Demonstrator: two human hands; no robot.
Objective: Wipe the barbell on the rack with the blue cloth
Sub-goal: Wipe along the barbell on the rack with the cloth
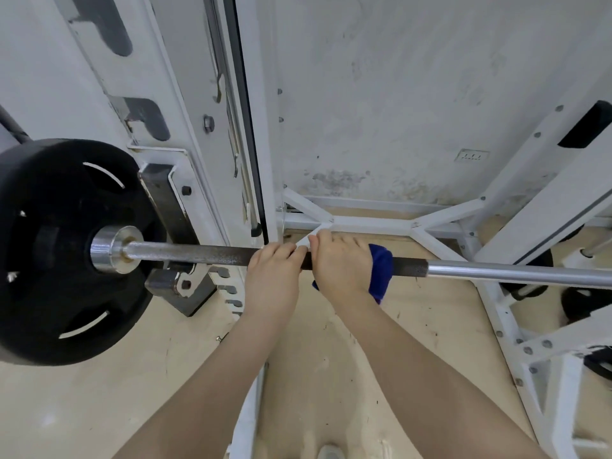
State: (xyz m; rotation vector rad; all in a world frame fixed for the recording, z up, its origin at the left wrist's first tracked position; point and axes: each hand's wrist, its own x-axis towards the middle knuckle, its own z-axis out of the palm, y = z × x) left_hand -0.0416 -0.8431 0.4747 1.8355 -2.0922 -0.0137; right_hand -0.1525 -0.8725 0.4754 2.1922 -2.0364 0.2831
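On the white rack (172, 180), the barbell (205, 255) lies level; the left hand (272, 276) grips bare bar, the right hand (341, 266) grips the blue cloth (381, 271) wrapped round it, mostly hiding the cloth.

A long steel barbell (205, 254) is seen lying level across the scene from left to right, carried on the white-painted steel rack (185, 180). Its shaft is bright chrome at the left collar and at the right, with a darker knurled band between. A black round weight plate (59, 253) with curved slots is mounted on the left sleeve. A small deep-blue cloth (381, 271) is wrapped over the dark knurled band, right of centre, with a corner hanging below the bar on the near side.
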